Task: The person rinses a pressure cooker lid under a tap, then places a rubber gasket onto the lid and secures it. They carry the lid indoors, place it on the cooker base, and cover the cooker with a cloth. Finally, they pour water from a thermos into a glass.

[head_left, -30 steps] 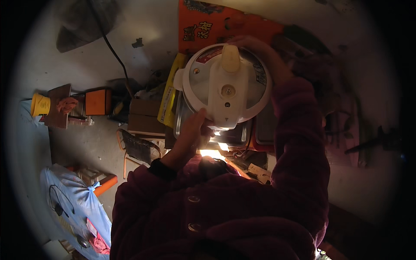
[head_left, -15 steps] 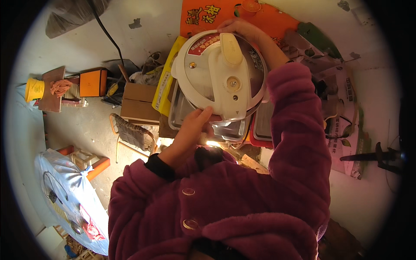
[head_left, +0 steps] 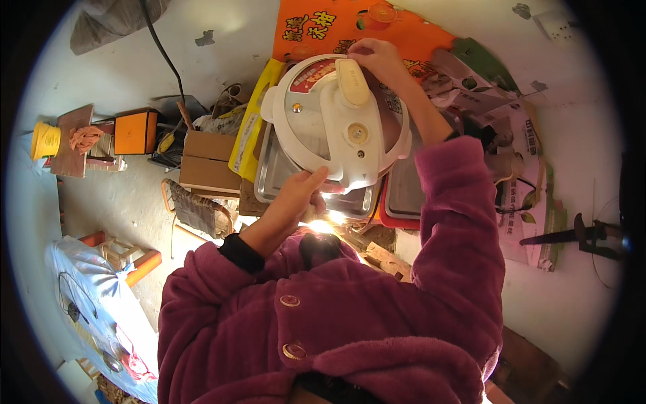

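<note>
A round pressure cooker lid (head_left: pixel 311 138), cream-white with a clear window and a long raised handle, is held up in front of me at a tilt. My left hand (head_left: pixel 296 198) grips its near edge, thumb on top and fingers curled beneath. At the far rim my right hand (head_left: pixel 380 64) has its bent fingertips on the edge, beside the handle's far end; what lies under them is hidden. Below the lid stands a metal tray (head_left: pixel 268 176), partly covered by it.
Another metal tray with a red rim (head_left: pixel 404 217) stands to the right. A yellow panel (head_left: pixel 250 135) and cardboard boxes (head_left: pixel 210 165) are to the left, with a chair (head_left: pixel 195 205) nearer. An orange printed cardboard (head_left: pixel 397 34) leans on the back wall.
The lid has tipped and turned slightly in my hands. My right hand has drawn its fingers up at the far rim, with the wrist more bent. The left hand keeps its hold.
</note>
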A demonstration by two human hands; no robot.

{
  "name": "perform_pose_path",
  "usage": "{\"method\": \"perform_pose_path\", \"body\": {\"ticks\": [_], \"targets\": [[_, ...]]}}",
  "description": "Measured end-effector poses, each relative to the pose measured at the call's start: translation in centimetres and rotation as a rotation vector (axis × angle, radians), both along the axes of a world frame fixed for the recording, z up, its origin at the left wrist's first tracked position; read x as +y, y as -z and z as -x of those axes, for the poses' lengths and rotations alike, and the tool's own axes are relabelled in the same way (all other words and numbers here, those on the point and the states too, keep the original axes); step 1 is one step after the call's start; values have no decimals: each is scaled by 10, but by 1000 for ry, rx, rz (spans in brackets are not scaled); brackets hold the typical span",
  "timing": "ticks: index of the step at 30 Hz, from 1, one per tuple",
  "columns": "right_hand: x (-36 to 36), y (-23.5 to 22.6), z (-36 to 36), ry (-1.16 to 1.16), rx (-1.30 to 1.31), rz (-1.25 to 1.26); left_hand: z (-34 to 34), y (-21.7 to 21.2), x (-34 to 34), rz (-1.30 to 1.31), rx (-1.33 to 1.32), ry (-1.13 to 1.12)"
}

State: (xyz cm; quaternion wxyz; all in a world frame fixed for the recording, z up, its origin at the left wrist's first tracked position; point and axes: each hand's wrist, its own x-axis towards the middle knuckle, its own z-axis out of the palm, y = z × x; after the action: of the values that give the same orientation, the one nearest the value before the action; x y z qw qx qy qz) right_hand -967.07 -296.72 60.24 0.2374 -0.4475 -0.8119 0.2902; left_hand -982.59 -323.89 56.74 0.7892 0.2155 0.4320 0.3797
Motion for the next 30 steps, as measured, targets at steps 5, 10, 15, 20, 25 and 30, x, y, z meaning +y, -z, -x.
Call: {"method": "perform_pose_path", "body": {"ticks": [5, 10, 15, 20, 25, 30], "targets": [[-86, -31, -18, 175, 361, 456, 7, 15, 7, -62, 28, 160], [-120, -46, 13, 253, -184, 66, 10, 24, 11, -150, -36, 202], [-110, -48, 48, 338, -584, 32, 31, 31, 3, 53, -190, 161], [-107, -45, 51, 281, -579, -61, 83, 51, -17, 365, -407, 65], [-107, -61, 33, 161, -570, 46, 139, 66, -50, 603, -500, -155], [-107, -88, 30, 41, -751, -188, 183, 102, -82, 606, -512, -258]]}}
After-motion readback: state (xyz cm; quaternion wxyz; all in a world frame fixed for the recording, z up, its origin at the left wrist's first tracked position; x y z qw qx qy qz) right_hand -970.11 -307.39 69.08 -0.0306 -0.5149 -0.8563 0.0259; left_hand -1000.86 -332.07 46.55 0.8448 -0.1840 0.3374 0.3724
